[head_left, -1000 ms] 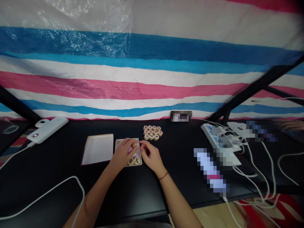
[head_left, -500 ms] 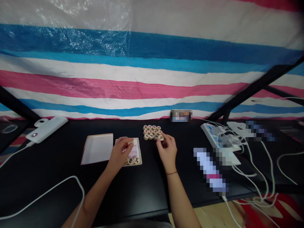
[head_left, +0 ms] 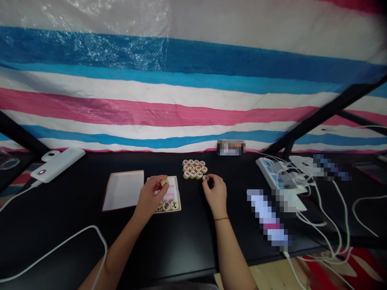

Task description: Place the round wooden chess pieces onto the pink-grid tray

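On the black table [head_left: 75, 209] a small open box [head_left: 176, 193] holds a few round wooden chess pieces [head_left: 169, 206] at its near end. My left hand [head_left: 151, 196] rests over the box and pinches one piece between fingertips. A cluster of several pieces [head_left: 192, 168] lies on the table behind the box. My right hand [head_left: 215, 192] is just right of that cluster, fingers pinched on a piece [head_left: 205, 178] at the cluster's near right corner.
The box lid [head_left: 123, 189] lies left of the box. A white power bank [head_left: 59, 164] with a cable sits at far left. Power strips [head_left: 276, 173] and tangled white cables [head_left: 326, 209] fill the right side. A striped tarp hangs behind the table.
My right hand moved from beside the box to the loose cluster and set a piece at its near right corner. My left hand stayed over the box, now holding a piece up.
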`<state>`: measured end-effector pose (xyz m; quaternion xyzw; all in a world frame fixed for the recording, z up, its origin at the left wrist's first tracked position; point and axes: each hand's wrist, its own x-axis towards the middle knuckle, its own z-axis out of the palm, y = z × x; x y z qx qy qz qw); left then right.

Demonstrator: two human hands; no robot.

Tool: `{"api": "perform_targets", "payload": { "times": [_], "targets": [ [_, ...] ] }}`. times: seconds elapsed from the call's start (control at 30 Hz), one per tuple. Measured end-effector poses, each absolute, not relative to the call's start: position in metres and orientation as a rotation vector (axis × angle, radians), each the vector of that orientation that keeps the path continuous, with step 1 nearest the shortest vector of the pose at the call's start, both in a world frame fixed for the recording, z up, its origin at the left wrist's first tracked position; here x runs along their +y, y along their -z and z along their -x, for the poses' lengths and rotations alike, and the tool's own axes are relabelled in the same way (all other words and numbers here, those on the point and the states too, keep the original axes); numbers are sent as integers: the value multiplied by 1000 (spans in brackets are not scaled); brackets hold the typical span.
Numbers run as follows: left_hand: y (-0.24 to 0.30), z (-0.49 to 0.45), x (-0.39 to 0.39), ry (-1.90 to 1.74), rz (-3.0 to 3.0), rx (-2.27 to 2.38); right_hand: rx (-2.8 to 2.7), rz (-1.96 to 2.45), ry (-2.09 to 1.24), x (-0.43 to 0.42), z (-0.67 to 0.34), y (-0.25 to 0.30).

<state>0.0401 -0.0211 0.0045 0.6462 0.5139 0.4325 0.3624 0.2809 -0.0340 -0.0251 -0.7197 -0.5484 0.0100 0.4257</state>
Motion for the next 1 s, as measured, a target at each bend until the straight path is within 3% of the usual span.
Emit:
{"api": "perform_targets", "payload": {
  "times": [0.27,0.5,0.73,1.0],
  "targets": [
    [2,-49,-30,-1077,-2116,1235,-1635,1289,-492,-51,-212,-2],
    [-1,-55,-37,-995,-2197,1118,-1555,1297,-373,-51,-211,-6],
    [-7,-47,-33,-1038,-2202,1161,-1166,1716,-129,-39,-274,14],
    [-3,-41,-29,-1047,-2319,1091,-1316,1910,-41,-35,-282,28]
  ]
}}
